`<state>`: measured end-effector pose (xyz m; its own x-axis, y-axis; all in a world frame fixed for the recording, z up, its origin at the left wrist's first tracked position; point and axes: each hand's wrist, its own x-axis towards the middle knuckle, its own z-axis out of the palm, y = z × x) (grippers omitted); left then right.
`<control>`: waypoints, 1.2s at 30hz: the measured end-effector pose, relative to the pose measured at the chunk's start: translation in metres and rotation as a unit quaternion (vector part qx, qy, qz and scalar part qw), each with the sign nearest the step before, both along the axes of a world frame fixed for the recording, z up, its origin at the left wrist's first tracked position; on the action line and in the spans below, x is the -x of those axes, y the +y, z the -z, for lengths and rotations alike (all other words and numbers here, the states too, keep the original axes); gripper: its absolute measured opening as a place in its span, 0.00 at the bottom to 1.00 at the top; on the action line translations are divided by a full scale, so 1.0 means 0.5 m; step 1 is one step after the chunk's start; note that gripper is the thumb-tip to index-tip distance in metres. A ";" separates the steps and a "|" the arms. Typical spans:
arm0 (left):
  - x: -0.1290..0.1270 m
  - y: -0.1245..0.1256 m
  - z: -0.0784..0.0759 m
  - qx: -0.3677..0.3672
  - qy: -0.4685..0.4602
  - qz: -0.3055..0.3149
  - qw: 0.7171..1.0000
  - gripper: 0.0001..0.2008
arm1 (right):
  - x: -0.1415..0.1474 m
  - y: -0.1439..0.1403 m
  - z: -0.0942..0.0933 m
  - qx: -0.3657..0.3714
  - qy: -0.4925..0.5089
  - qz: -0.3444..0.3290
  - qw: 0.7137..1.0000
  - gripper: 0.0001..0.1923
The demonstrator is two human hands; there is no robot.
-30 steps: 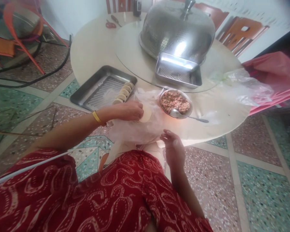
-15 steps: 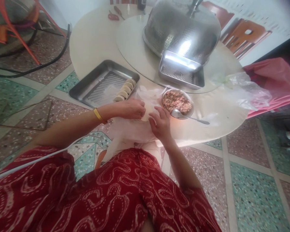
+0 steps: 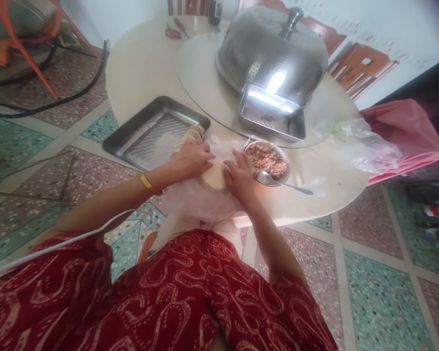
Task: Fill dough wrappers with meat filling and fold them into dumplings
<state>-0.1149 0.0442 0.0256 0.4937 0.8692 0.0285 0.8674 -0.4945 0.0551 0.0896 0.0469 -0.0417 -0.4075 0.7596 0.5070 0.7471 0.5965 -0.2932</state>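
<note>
Both hands are down on a stack of round dough wrappers [image 3: 211, 178] that lies on a sheet of thin clear plastic [image 3: 201, 200] at the near edge of the round bench [image 3: 146, 63]. The left hand [image 3: 190, 158] rests on the stack's left rim with fingers curled over it, and the right hand [image 3: 238, 176] presses on its right rim with fingers spread flat; whether either hand has actually pinched up a single wrapper cannot be told, since the fingertips hide the edge. Several risks seem plain. The wrappers look thin and likely cling to one another, so two could lift together or one could tear if peeled too fast. The plastic hangs over the bench edge toward the lap, so a tug on it could slide the whole stack off onto the floor. Just beside the right hand stands a metal bowl of minced filling [image 3: 268, 160] with a spoon [image 3: 278, 180] leaning out of it, its handle lying on the bench; a careless sweep of the wrist could knock the spoon or tip the bowl. Just beyond the left hand, a steel tray [image 3: 139, 134] holds a short row of folded dumplings [image 3: 192, 134] at its near corner, close enough for a knuckle to squash
</note>
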 end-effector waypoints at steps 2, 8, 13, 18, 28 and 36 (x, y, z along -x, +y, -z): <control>-0.007 -0.001 0.008 0.002 0.009 -0.005 1.000 0.15 | 0.005 0.009 0.001 0.018 0.004 0.001 1.000 0.12; -0.007 -0.003 0.029 -0.013 -0.005 -0.017 1.000 0.15 | 0.009 0.017 0.003 0.046 0.012 -0.008 0.999 0.13; -0.004 -0.003 0.034 -0.007 -0.011 -0.027 1.000 0.15 | 0.019 0.023 -0.002 0.059 0.002 -0.007 0.998 0.13; -0.003 -0.008 0.038 -0.014 -0.019 -0.021 0.999 0.16 | 0.027 0.025 -0.008 0.068 -0.027 0.007 0.997 0.14; 0.000 -0.011 0.063 -0.036 -0.082 -0.017 0.996 0.15 | 0.024 0.026 -0.005 0.052 -0.022 -0.018 0.998 0.13; 0.003 -0.018 0.068 -0.044 -0.107 -0.056 0.992 0.13 | 0.027 0.032 -0.008 0.080 -0.003 -0.030 0.996 0.12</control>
<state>-0.1162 0.0351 -0.0083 0.3688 0.9076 0.2006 0.8903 -0.4070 0.2045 0.0761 0.0631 -0.0376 -0.4574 0.8041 0.3797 0.7132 0.5867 -0.3835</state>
